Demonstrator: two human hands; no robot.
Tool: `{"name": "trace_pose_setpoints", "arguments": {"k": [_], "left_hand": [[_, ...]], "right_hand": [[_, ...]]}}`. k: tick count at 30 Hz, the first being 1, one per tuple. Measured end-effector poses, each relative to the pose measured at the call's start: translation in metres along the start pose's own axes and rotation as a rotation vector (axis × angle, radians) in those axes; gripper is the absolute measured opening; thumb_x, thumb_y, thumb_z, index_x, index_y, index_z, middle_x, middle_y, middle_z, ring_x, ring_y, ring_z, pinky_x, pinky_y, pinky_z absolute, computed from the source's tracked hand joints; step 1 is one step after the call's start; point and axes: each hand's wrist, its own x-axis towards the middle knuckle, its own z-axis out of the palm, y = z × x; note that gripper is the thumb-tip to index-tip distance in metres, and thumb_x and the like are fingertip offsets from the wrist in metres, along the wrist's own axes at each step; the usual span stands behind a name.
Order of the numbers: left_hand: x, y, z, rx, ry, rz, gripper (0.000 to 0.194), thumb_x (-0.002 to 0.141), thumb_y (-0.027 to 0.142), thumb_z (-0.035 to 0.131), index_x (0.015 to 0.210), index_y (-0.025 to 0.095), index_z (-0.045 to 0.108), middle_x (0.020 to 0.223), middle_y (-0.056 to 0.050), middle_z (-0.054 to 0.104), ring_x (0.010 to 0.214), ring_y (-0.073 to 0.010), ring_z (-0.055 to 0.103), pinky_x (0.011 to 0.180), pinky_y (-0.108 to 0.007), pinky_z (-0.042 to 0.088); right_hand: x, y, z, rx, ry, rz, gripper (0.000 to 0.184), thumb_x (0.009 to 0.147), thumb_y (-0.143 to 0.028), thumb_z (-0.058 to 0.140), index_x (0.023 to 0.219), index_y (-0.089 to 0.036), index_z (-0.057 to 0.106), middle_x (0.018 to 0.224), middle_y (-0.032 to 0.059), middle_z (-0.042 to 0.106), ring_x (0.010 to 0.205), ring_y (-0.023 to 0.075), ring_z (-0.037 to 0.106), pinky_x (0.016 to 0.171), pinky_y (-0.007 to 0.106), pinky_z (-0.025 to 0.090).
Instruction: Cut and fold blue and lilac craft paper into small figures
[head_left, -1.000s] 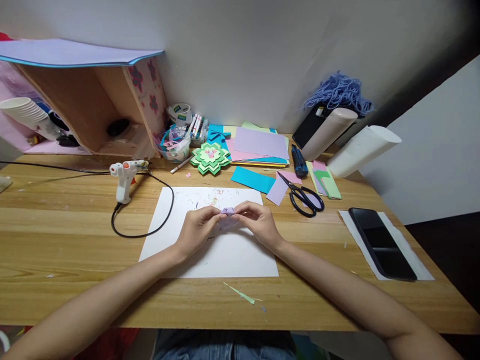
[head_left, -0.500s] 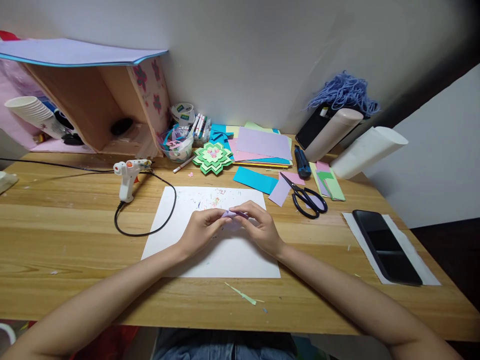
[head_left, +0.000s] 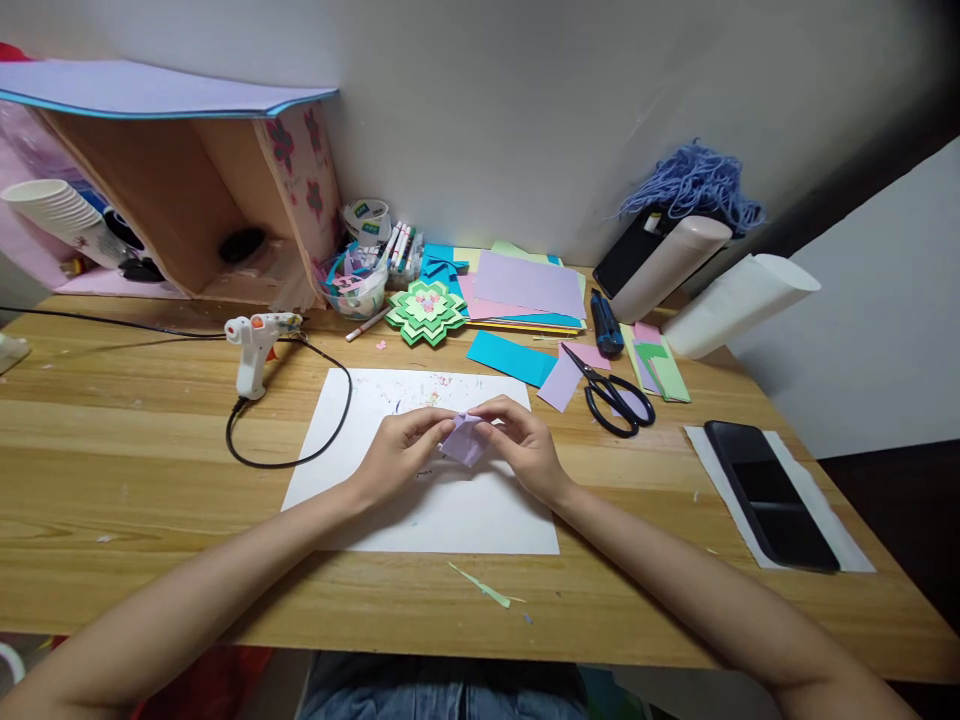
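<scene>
A small folded piece of purple paper [head_left: 466, 443] is held up between my two hands, above a white sheet [head_left: 442, 525] with coloured marks. My left hand [head_left: 401, 448] pinches its left edge between thumb and fingers. On the other side, my right hand [head_left: 527, 450] grips the right edge the same way. The paper's flat face shows, with a small folded part along its top. Just beyond the sheet lie a blue paper strip [head_left: 510, 359], a purple paper piece [head_left: 559, 384] and black-handled scissors [head_left: 609, 392].
A white glue gun [head_left: 257, 350] with a looping black cord stands left. Behind are a layered green paper flower [head_left: 426, 312], stacked coloured paper [head_left: 525, 285], and a bowl of scraps [head_left: 356, 285]. A box cutter [head_left: 606, 324] and a phone [head_left: 769, 495] are at right.
The purple paper has been tilted so its flat face now shows below my fingers. Both hands keep their hold, fingers slightly shifted. The view has moved a little.
</scene>
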Motion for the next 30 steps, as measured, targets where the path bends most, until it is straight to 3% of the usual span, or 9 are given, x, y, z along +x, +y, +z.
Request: {"name": "trace_pose_setpoints", "arguments": {"k": [5,12,16,21,30], "left_hand": [[-0.002,0.0,0.001,0.046,0.067,0.123,0.02,0.083,0.024,0.058,0.1,0.017,0.065,0.087,-0.005,0.07,0.075,-0.0135,0.066,0.062,-0.022,0.051],[0.001,-0.007,-0.002,0.347,0.24,0.557,0.018,0.078,0.013,0.062,0.095,0.018,0.065,0.082,-0.003,0.072,0.075,-0.0131,0.066,0.075,-0.029,0.054],[0.006,-0.014,-0.011,0.488,0.174,0.731,0.021,0.079,0.009,0.06,0.098,0.017,0.063,0.075,0.0,0.071,0.065,-0.0093,0.064,0.084,-0.033,0.052],[0.011,-0.018,-0.021,0.546,0.086,0.868,0.024,0.083,0.006,0.052,0.104,0.013,0.06,0.077,-0.004,0.07,0.07,-0.0098,0.064,0.088,-0.034,0.049],[0.01,-0.012,-0.029,0.712,0.079,0.954,0.028,0.087,0.009,0.044,0.109,0.016,0.059,0.091,-0.007,0.071,0.085,-0.0118,0.065,0.097,-0.036,0.043]], "right_hand": [[0.0,0.006,0.001,0.091,-0.005,0.058,0.011,0.081,-0.027,0.062,0.091,-0.025,0.059,0.09,0.0009,0.057,0.086,0.0135,0.056,0.072,0.026,0.049],[-0.002,0.003,0.001,0.076,-0.057,0.057,0.006,0.081,-0.025,0.062,0.084,-0.022,0.057,0.087,0.0014,0.057,0.086,0.014,0.055,0.075,0.027,0.047],[0.0,0.002,0.0,0.092,-0.099,0.034,0.005,0.081,-0.025,0.062,0.08,-0.022,0.059,0.087,0.0025,0.057,0.085,0.0147,0.055,0.074,0.027,0.046],[0.002,0.003,0.0,0.133,-0.136,0.064,0.009,0.08,-0.03,0.063,0.079,-0.021,0.061,0.089,0.0043,0.058,0.088,0.0168,0.055,0.075,0.03,0.048],[0.003,0.003,-0.001,0.225,-0.152,0.098,0.009,0.08,-0.029,0.063,0.078,-0.021,0.06,0.088,0.0032,0.059,0.087,0.0156,0.055,0.078,0.03,0.046]]}}
